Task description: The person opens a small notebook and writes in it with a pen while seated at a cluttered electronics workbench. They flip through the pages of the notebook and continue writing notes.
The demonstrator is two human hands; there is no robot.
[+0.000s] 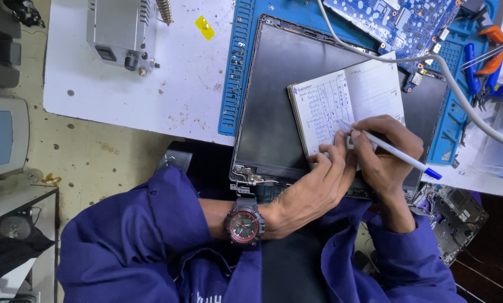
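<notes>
Hands: right [383, 154] grips white pen [389, 150], left [318, 188] apparently flat, steadying open notebook [347, 101].

Matt paper notebook [347, 106], smooth white plastic pen [391, 150], matt black laptop lid [274, 106].

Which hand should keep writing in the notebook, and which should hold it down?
Right. The right hand already grips the white pen, its tip on the open notebook. The left hand rests its fingers on the notebook's lower edge, so it is likely better placed to steady the page.
</notes>
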